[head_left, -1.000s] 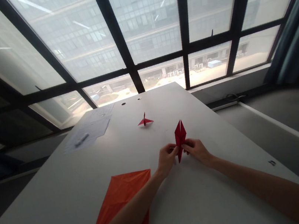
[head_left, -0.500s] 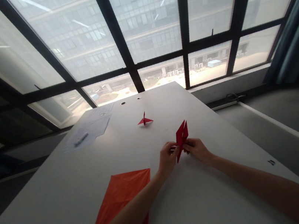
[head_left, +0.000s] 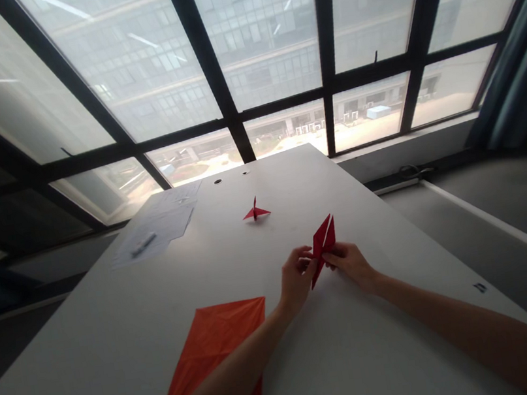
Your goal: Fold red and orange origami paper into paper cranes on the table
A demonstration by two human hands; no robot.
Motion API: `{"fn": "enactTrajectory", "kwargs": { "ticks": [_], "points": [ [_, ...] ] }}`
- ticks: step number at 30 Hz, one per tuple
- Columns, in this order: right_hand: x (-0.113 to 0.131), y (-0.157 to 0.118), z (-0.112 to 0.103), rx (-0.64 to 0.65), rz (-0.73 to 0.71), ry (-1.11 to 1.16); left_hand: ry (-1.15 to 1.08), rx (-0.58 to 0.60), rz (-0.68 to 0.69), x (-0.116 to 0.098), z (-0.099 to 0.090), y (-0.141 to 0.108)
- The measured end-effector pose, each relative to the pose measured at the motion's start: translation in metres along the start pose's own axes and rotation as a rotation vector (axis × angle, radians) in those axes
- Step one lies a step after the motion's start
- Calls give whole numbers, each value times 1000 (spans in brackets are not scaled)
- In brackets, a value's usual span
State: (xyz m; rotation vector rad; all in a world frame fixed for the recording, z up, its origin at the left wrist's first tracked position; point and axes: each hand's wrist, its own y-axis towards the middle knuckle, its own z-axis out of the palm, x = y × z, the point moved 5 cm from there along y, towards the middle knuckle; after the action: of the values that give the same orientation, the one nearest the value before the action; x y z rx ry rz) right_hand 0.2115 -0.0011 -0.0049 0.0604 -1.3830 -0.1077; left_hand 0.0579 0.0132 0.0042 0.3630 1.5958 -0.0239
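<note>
A folded red paper piece [head_left: 323, 241] with two upper points and one lower point is held above the white table. My left hand [head_left: 297, 276] pinches its left side, and my right hand [head_left: 350, 264] grips its right side near the middle. Farther back on the table stands a small red paper crane [head_left: 255, 212]. Orange-red creased sheets [head_left: 218, 329] lie at the front left, partly under my left forearm.
The white table [head_left: 375, 346] reaches to the windows. Printed papers [head_left: 171, 212] lie at the back left with a whitish object [head_left: 144, 244] on them. A small dark mark [head_left: 480, 288] is near the right edge.
The red paper piece has tilted slightly to the right, and the gap between its two upper points now looks wider. Both hands have kept hold of it.
</note>
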Motion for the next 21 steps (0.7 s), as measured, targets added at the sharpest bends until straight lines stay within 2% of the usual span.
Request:
{"fn": "enactTrajectory", "kwargs": {
  "ticks": [10,16,21],
  "points": [
    [3,-2,2,10,-12,7,14,-2,-80,6,-1,1],
    [4,-1,1,-3,-19,10,71,41,32,-1,1,3],
    [0,0,0,-18,-18,6,118,46,64,-5,0,3]
  ]
}}
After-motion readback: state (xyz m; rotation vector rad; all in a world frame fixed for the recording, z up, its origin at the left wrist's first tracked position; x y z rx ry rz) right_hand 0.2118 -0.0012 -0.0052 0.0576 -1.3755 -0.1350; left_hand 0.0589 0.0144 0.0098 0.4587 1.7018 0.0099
